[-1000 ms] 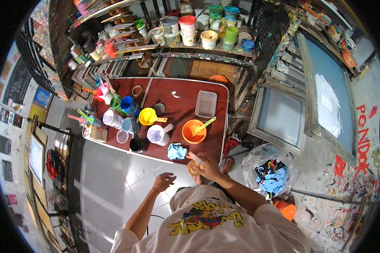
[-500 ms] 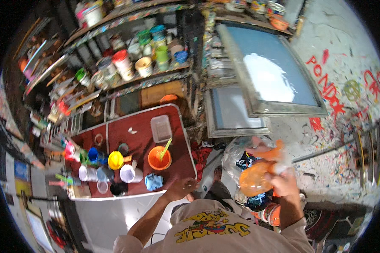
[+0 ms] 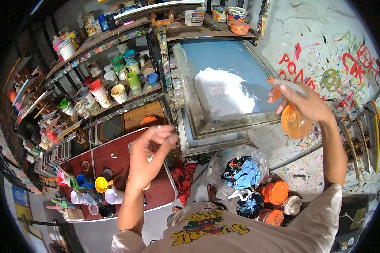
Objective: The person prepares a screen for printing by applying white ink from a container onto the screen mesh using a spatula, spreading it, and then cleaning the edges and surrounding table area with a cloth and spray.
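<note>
My right hand (image 3: 310, 103) is raised and grips an orange spray bottle (image 3: 292, 120) with a white trigger head, its nozzle turned toward a large framed printing screen (image 3: 223, 86) with blue mesh and a pale patch in its middle. That screen leans against the shelves, with a smaller frame (image 3: 207, 141) below it. My left hand (image 3: 150, 149) hovers with loosely curled fingers, holding nothing, above the dark red table (image 3: 114, 162).
Cups and jars of paint (image 3: 95, 187) crowd the table's left end. Paint tubs (image 3: 120, 84) fill the shelves behind. A clear bag of rags (image 3: 240, 173) and orange buckets (image 3: 274, 194) sit on the floor. The paint-splattered wall (image 3: 337, 63) is on the right.
My view swung right from the table to the screens. My right hand lifted the orange spray bottle from low by the floor up toward the big screen. My left hand rose off the table.
</note>
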`<action>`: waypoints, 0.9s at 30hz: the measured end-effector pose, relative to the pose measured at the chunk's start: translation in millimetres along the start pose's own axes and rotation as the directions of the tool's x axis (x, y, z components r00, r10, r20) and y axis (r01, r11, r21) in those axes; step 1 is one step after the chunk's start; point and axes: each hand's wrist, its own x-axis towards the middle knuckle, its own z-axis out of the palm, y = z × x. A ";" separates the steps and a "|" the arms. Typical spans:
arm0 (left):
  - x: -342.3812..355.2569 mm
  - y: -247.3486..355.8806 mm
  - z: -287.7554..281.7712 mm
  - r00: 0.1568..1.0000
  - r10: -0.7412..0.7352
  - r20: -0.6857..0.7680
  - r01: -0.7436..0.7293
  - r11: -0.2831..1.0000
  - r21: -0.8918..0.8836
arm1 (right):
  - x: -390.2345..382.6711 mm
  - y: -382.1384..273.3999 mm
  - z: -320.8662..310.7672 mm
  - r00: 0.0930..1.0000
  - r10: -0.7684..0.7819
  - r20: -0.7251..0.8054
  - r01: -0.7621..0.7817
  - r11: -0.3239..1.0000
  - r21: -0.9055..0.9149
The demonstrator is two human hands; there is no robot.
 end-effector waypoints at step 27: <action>143.6 -12.6 102.4 0.917 0.389 -0.087 -0.176 0.592 0.787 | 124.8 57.8 -72.4 0.827 -0.264 0.496 0.523 0.684 -0.509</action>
